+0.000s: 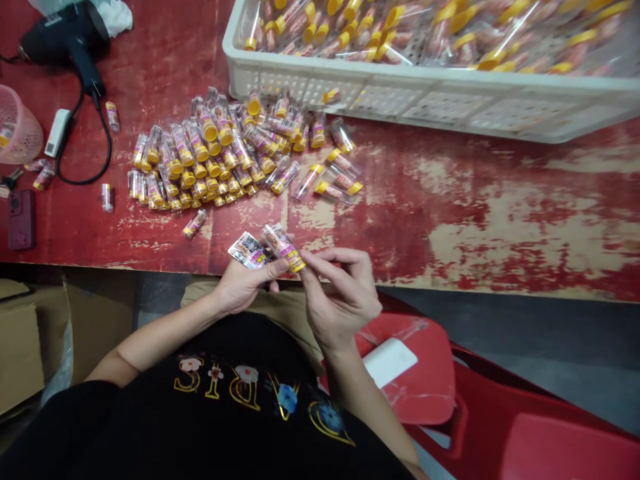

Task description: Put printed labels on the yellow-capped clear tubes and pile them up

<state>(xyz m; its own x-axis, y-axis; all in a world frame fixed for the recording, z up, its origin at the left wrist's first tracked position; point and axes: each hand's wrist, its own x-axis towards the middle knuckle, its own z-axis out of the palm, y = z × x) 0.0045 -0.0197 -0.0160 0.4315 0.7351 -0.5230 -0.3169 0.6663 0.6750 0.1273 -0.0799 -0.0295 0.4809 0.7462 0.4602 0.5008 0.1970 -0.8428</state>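
Red table point(400, 227), tube point(281, 245) aslant, yellow end point(297, 264) toward right hand point(343, 293)

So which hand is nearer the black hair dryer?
Left. The left hand is below and right of the hair dryer in the picture; the right hand is farther right.

Glossy clear plas. tubes point(201, 152), matt plas. crate point(415, 100), rough worn tabletop point(400, 193), poss. wood
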